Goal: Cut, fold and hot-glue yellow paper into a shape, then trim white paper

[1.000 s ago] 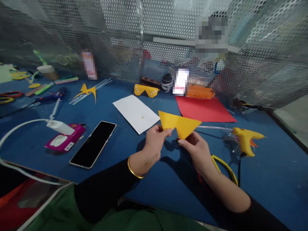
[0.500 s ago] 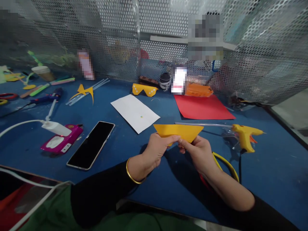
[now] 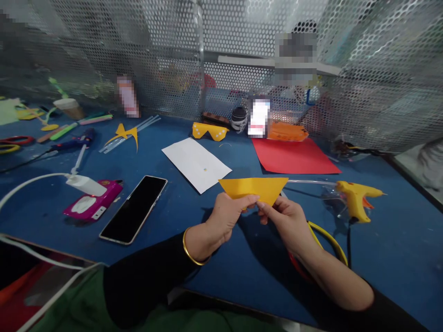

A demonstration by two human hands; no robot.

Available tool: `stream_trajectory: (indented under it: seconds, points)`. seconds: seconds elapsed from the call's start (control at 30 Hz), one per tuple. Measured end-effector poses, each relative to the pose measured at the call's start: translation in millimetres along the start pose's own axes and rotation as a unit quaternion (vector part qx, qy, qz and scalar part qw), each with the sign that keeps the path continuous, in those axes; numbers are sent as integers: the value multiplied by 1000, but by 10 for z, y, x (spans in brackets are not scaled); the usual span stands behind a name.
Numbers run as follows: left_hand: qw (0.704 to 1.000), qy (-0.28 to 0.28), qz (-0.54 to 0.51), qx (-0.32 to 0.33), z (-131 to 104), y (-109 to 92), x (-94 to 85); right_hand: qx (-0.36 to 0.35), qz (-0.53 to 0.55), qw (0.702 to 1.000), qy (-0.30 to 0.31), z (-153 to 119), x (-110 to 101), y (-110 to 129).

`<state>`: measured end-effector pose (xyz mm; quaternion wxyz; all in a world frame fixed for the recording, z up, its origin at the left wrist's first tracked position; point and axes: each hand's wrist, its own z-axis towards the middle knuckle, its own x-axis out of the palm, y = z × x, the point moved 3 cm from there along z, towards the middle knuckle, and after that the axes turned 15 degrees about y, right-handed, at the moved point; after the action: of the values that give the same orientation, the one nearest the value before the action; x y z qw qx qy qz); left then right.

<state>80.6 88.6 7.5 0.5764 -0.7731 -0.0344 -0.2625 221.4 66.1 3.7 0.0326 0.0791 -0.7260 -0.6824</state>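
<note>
A folded piece of yellow paper [image 3: 254, 186] is held above the table, its straight edge facing away from me. My left hand [image 3: 224, 214] grips its left lower part, thumb stretched along the near edge. With thumb and fingers, my right hand [image 3: 285, 221] pinches the same edge just right of that thumb. The two thumb tips nearly meet. Partly hidden under my right forearm lie the yellow and red handles [image 3: 328, 237] of some tool. A white sheet of paper [image 3: 195, 161] lies just beyond my left hand.
To the right rests a yellow glue gun [image 3: 356, 198] with a clear stick. A black-screened phone [image 3: 134, 210] and a magenta power adapter [image 3: 93, 198] lie left. Farther back are red paper [image 3: 294, 159], a yellow paper mask shape [image 3: 209, 131] and a blue glue gun [image 3: 74, 140].
The yellow paper's right end has drawn in slightly, and its outline looks more pointed. Both hands keep their hold. The whole view has shifted a little.
</note>
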Motion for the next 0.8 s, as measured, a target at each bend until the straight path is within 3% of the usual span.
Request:
stream_trajectory:
  seconds: [0.17, 0.3, 0.43, 0.8]
  points:
    - [999, -7, -16, 30, 4, -4, 0, -5, -24, 999, 26, -31, 11, 2]
    - [1000, -10, -11, 24, 8, 9, 1, -12, -41, 999, 29, -71, 20, 30]
    - [999, 30, -27, 19, 13, 3, 17, -43, -43, 998, 27, -87, 28, 67]
    - [999, 35, -32, 3, 10, 8, -4, -26, -16, 999, 28, -89, 17, 55]
